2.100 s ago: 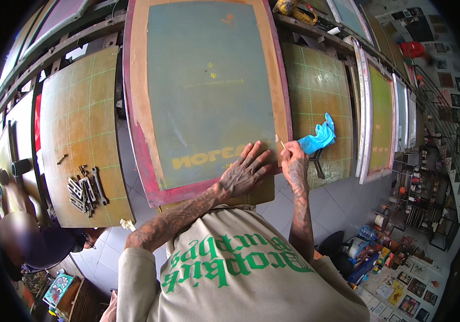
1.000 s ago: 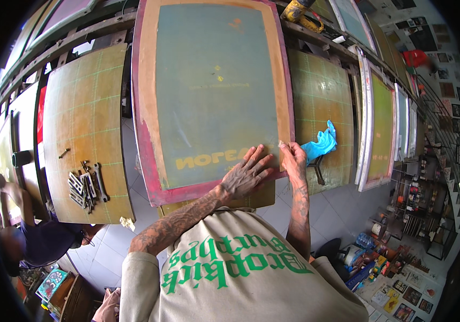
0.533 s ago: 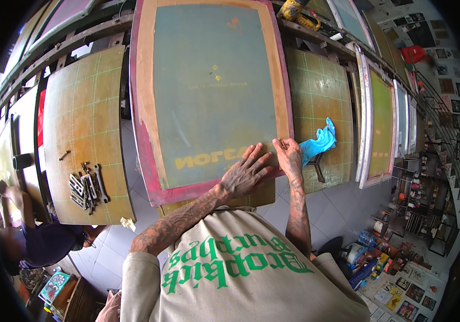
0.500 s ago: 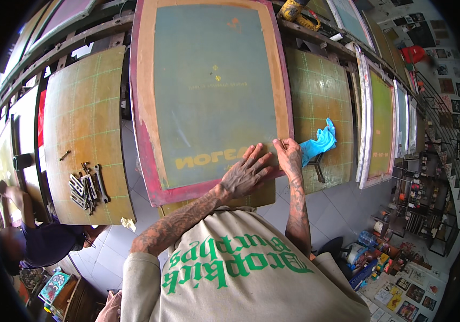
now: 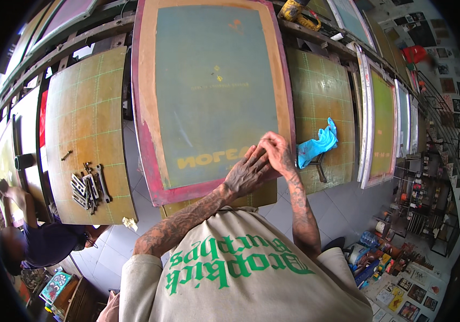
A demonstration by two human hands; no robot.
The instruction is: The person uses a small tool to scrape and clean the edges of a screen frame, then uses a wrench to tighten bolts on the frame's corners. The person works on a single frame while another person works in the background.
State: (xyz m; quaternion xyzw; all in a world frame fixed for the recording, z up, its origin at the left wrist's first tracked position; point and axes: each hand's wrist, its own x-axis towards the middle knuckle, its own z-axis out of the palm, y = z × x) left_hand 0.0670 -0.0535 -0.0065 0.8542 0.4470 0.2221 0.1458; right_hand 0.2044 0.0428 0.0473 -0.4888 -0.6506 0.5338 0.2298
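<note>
A large screen-printing frame [image 5: 219, 118] lies before me, with a dark red border, tan tape along its edges and a grey-green mesh bearing yellowish lettering. My left hand [image 5: 245, 174] rests flat on its lower right part, fingers stretched out. Over the fingertips of that hand is my right hand [image 5: 277, 153], fingers bent and pinched together by the frame's right edge. Whatever is in that pinch, if anything, is too small to make out. Just right of the frame, a crumpled blue glove [image 5: 317, 146] lies on a board, partly over a dark metal piece [image 5: 321, 173].
Wrenches [image 5: 101, 182] and several metal clamp parts [image 5: 81, 190] lie on the left board [image 5: 87, 96]. A yellow power tool [image 5: 293, 11] sits at the far right of the frame. Framed screens [image 5: 378, 129] stand farther right. Another person [image 5: 42, 241] works at the far left.
My right hand has moved left from the frame's right edge, up to the fingers of my left hand. The left hand stays on the mesh.
</note>
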